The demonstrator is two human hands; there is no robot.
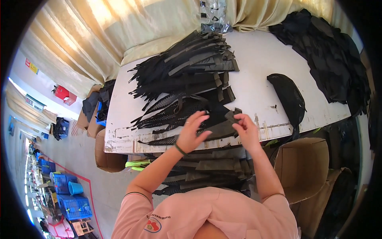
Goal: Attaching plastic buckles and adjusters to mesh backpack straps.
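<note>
Left hand: fingers spread open and extended, lying flat on a black fabric piece at the near edge of the white tabletop. Right hand: fingers curled closed, pinching the same piece at its right end. Behind it lies a fanned stack of black mesh pieces. A black pouch lies to the right.

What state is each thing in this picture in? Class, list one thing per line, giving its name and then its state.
left hand: open, fingers spread, resting on the dark strip
right hand: pinching the end of the dark strip
dark strip: flat at the table's near edge
heap of strips: fanned out, overlapping
black pouch: lying alone on the table
cardboard box: open, beside the table
</note>
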